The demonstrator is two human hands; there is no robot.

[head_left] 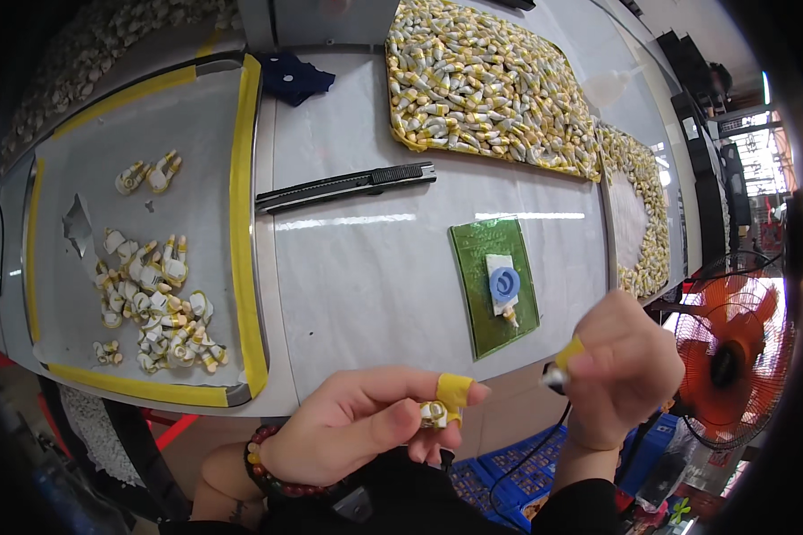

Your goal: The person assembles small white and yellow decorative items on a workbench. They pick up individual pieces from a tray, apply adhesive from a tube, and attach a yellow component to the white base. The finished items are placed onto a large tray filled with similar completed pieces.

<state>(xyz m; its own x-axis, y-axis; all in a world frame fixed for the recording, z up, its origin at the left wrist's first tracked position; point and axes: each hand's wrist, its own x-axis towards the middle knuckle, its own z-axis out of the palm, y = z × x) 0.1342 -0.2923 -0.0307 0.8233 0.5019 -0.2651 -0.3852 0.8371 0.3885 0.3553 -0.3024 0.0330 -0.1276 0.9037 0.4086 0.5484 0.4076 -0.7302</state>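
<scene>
My left hand (348, 428) holds a small white-and-yellow molded piece (434, 415) pinched between thumb and fingers, above the table's front edge. Yellow tape wraps one of its fingertips. My right hand (620, 370) is raised to the right, fingers closed, also with yellow tape on a finger. A small whitish thing with a dark end (555, 378) sticks out of its grip, blurred; its kind is unclear. Ahead lies a green mat (477, 316) bearing a white block (500, 264) with a blue ring-shaped part (505, 283) and a small yellow-white bit at its lower end.
At left, a tray edged with yellow tape (245, 223) holds a pile of similar pieces (156, 308). A black utility knife (348, 185) lies mid-table. Behind are a full tray of small pieces (491, 85), another tray at right (647, 250) and dark cloth (294, 78). An orange fan (727, 361) stands right.
</scene>
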